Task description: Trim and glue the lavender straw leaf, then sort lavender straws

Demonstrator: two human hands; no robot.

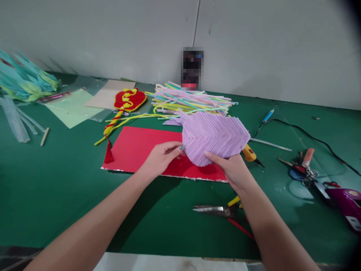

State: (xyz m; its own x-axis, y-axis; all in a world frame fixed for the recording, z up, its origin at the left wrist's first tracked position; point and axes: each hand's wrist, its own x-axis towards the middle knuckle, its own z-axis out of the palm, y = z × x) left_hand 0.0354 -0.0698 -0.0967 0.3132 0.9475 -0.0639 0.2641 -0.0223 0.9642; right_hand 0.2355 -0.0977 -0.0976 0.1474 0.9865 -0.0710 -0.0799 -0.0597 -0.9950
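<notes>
A lilac leaf-shaped piece (pixel 216 135), built from slanting rows of fuzzy pipe cleaners meeting along a middle line, is held above a red board (pixel 138 146). My right hand (pixel 235 169) grips its lower right part, thumb on the front face and the other fingers hidden behind. At the left edge of the piece, my left hand (pixel 162 158) is closed in a pinch, thumb and fingertips against the rim. Scissors (pixel 214 210) with red and yellow handles lie near my right forearm, which partly covers them.
Behind lies a heap of pastel pipe cleaners (pixel 194 99). A red and yellow fuzzy fan (pixel 131 99) with a tassel rests to its left. Rightward are a yellow-handled tool (pixel 249 153), a black cable (pixel 316 133), keys (pixel 310 173) and a purple device (pixel 345 201).
</notes>
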